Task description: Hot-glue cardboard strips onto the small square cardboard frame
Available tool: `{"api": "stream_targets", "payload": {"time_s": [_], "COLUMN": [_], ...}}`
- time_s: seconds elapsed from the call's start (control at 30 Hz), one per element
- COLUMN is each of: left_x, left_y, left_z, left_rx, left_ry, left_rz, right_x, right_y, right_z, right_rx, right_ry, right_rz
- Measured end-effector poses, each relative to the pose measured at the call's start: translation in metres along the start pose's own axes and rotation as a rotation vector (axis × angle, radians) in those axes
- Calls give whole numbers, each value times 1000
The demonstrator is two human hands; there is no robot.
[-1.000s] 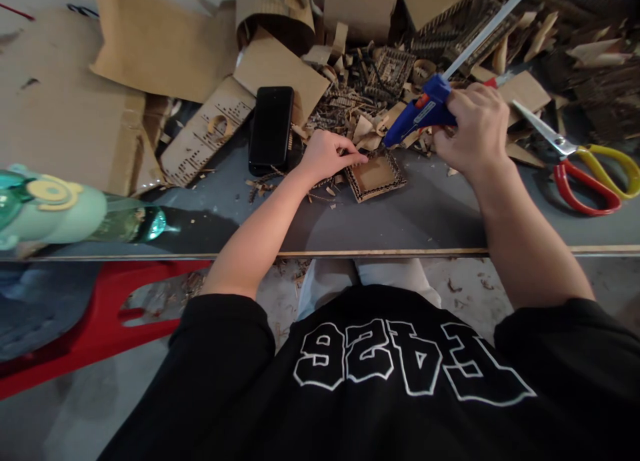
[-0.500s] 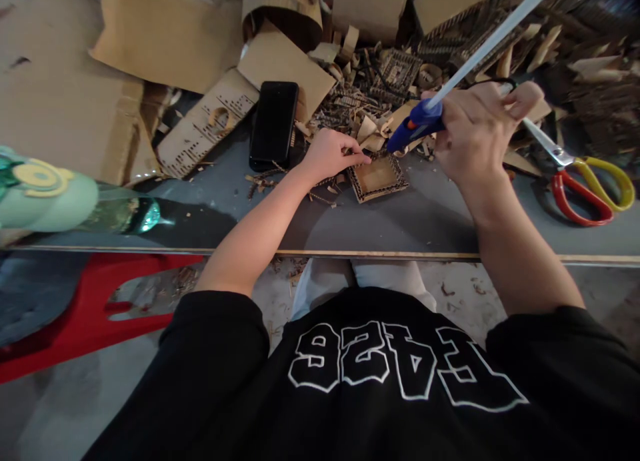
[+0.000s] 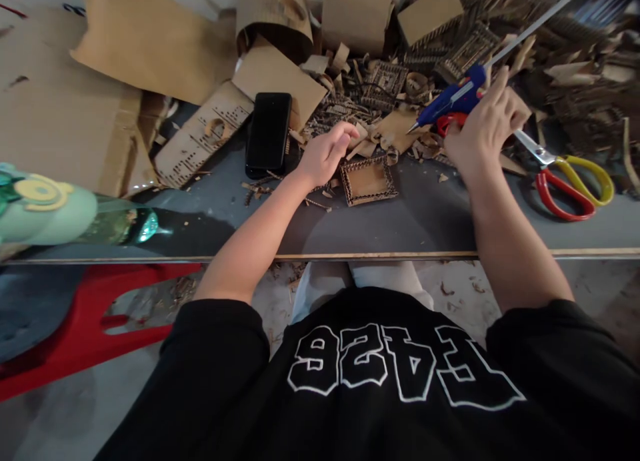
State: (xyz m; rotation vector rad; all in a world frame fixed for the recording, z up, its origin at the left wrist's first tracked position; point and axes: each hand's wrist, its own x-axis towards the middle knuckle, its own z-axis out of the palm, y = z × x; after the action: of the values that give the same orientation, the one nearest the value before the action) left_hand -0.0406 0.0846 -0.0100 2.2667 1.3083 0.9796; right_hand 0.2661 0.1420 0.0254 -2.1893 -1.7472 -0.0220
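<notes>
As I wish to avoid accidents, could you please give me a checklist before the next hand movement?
1. Cardboard tray resting on the table: ok.
2. Left hand fingertips off the tray: ok.
3. Blue glue gun nozzle away from the tray: ok.
4. Right hand gripping the gun firmly: cannot tell.
5. Scissors off the tray: ok.
6. Tray's surroundings free of scraps: not ok, pieces lie beside it.
</notes>
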Motion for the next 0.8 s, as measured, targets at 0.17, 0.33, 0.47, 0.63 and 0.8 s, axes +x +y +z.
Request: {"api": "stream_targets", "payload": {"time_s": [0.17, 0.33, 0.47, 0.63, 0.8], "left_x": [0, 2, 1, -1, -4], "left_y": [-1, -1, 3, 17, 27], "left_z": [4, 19, 22, 11, 10], "left_rx": [-117, -89, -133, -87, -44], "left_ry": [141, 161, 90, 13, 70], "left_rz": [125, 123, 139, 33, 102], "right_x": [-9, -27, -36, -57, -70], "right_y": [1, -6, -16, -30, -39], "right_z": [17, 14, 13, 10, 19], "right_rx": [189, 461, 535, 632, 671], "right_ry": [313, 348, 204, 89, 56], "right_rz": [-185, -660, -729, -792, -877]}}
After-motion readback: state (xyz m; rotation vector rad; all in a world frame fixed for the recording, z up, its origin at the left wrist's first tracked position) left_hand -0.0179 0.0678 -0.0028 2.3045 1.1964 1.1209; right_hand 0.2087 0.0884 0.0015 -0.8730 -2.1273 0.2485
